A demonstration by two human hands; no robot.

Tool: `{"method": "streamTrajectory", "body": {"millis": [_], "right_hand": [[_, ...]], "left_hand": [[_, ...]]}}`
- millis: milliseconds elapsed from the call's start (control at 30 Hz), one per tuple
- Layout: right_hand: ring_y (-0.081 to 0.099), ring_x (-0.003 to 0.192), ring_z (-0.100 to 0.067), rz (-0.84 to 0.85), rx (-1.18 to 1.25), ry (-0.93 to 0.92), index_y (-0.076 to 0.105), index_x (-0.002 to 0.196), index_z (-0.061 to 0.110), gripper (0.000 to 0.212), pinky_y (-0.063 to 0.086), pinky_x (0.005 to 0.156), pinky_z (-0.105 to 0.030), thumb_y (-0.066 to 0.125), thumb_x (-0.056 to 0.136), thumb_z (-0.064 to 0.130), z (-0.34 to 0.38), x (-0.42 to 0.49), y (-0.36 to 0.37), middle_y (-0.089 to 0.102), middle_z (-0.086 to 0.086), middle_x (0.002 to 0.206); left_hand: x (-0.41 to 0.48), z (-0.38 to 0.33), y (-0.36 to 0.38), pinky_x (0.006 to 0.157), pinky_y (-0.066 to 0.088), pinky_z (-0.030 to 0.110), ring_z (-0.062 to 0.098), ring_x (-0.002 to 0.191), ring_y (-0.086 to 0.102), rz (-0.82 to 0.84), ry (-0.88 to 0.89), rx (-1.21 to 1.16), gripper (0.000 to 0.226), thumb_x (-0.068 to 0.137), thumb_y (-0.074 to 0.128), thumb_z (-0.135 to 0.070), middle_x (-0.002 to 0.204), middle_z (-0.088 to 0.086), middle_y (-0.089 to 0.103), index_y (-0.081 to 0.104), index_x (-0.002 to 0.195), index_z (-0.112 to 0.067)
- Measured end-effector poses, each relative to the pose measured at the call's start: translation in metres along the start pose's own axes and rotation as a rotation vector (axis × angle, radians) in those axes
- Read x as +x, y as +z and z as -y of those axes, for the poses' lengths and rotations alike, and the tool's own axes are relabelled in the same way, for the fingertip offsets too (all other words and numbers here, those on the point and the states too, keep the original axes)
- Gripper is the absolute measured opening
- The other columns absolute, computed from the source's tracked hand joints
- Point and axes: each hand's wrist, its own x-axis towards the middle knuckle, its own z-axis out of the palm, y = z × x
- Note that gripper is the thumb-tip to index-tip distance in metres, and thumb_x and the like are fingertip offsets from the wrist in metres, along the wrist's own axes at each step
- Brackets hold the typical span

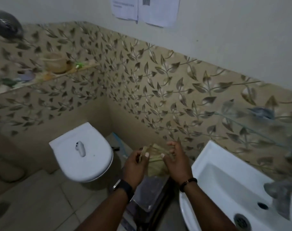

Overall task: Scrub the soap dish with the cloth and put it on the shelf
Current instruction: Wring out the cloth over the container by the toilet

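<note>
Both my hands hold a yellowish-green cloth (156, 165) stretched between them, low in the middle of the view. My left hand (136, 167) pinches its left edge and my right hand (176, 161) grips its right edge. A glass shelf (47, 80) runs along the tiled wall at upper left; on it stands a tan bowl-shaped dish (56, 64), blurred, which may be the soap dish. Another glass shelf (251, 129) sits on the right wall above the sink, with a grey-blue object (261, 112) on it.
A white toilet (82, 152) with its lid down stands at lower left of my hands. A white sink (228, 184) with a metal tap (281, 190) is at lower right. Papers (145, 9) hang on the upper wall. A dark stand lies below my hands.
</note>
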Motion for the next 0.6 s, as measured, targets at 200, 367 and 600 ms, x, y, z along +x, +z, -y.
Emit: {"method": "streamTrajectory", "body": {"millis": [200,367,600], "right_hand": [[0.068,0.087,-0.023,0.08,-0.197,0.307,0.052,0.097,0.056,0.04,0.057,0.079,-0.043,0.067,0.079,0.025,-0.087,0.048,0.103,0.068,0.005,0.092],[0.067,0.085,-0.032,0.107,-0.352,0.353,0.069,0.093,0.011,0.02,0.054,0.078,-0.041,0.052,0.088,0.02,-0.132,0.062,0.145,0.072,-0.013,0.093],[0.053,0.128,-0.036,0.193,-0.452,0.421,0.053,0.14,0.008,0.053,0.042,0.109,-0.045,0.05,0.093,0.03,-0.164,0.077,0.165,0.056,-0.018,0.142]], "left_hand": [[0.073,0.102,-0.037,0.073,0.06,0.048,0.019,0.076,0.069,0.195,-0.337,0.041,0.025,0.082,0.07,-0.039,0.087,0.004,0.076,0.072,0.1,-0.021],[0.111,0.157,-0.035,0.069,0.054,0.031,0.021,0.082,0.066,0.362,-0.449,0.128,0.017,0.087,0.057,-0.015,0.087,0.0,0.072,0.072,0.096,-0.014],[0.135,0.181,-0.021,0.125,0.013,0.039,0.014,0.149,0.019,0.602,-0.246,0.532,0.07,0.097,0.057,-0.031,0.158,-0.008,0.023,0.025,0.157,-0.015]]}}
